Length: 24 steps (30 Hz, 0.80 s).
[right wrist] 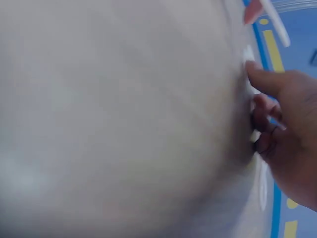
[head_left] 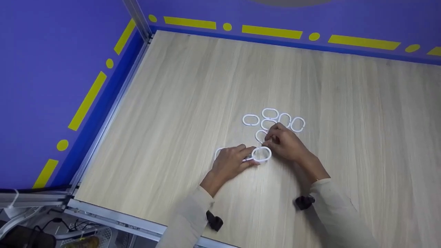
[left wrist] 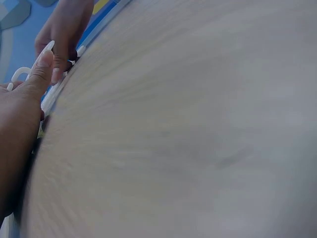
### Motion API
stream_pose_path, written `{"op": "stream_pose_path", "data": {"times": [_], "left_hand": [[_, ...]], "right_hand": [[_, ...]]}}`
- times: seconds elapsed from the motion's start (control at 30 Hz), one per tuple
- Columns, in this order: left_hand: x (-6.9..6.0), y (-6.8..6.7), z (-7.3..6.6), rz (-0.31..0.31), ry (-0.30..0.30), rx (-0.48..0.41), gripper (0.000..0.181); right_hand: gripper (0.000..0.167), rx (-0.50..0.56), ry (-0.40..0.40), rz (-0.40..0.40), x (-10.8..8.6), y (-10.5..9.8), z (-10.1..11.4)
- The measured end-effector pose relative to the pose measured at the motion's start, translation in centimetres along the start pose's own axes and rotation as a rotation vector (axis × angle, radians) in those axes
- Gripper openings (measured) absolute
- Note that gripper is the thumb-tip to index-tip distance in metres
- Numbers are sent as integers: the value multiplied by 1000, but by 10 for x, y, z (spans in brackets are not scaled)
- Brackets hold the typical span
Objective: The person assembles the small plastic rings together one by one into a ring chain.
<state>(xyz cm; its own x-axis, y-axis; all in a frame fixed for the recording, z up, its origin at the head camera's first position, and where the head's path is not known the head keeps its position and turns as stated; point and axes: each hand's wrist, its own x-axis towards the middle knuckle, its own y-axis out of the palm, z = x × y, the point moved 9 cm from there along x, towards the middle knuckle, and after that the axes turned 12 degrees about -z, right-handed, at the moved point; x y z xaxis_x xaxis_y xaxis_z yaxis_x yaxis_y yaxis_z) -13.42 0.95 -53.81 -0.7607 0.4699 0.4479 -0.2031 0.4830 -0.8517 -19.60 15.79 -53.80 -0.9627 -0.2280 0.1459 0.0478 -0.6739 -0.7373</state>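
Between the thumb and fingers of my left hand is a white oval plastic ring, held a little above the table. More white ring, which looks linked to it, shows between the fingers, and another white ring sticks out past the far side of the hand. Just to the right, my right hand pinches the edge of a white oval ring at the table surface; its fingers cover part of it. In the left wrist view, the raised ring stands at the left thumb tip.
Several more oval rings lie beyond the hands, among them a left one, a far one and a right one. The wood-grain table meets blue walls at the left and back.
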Motion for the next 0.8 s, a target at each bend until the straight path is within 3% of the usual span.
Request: {"op": "stream_pose_path", "data": {"times": [0.17,0.37,0.57,0.8], "left_hand": [[1,-2,0,-11,3,-10,48],[0,-1,-1,7,-4,-18,50],[2,-1,-1,10,7,6,49],[4,1,-1,21,8,11,50]], "right_hand": [[43,-69,119,38,5,4,0],[42,-74,140,105,4,4,5],[26,110,92,43,1,-8,-1],[24,515,223,6,-4,-8,-18]]}}
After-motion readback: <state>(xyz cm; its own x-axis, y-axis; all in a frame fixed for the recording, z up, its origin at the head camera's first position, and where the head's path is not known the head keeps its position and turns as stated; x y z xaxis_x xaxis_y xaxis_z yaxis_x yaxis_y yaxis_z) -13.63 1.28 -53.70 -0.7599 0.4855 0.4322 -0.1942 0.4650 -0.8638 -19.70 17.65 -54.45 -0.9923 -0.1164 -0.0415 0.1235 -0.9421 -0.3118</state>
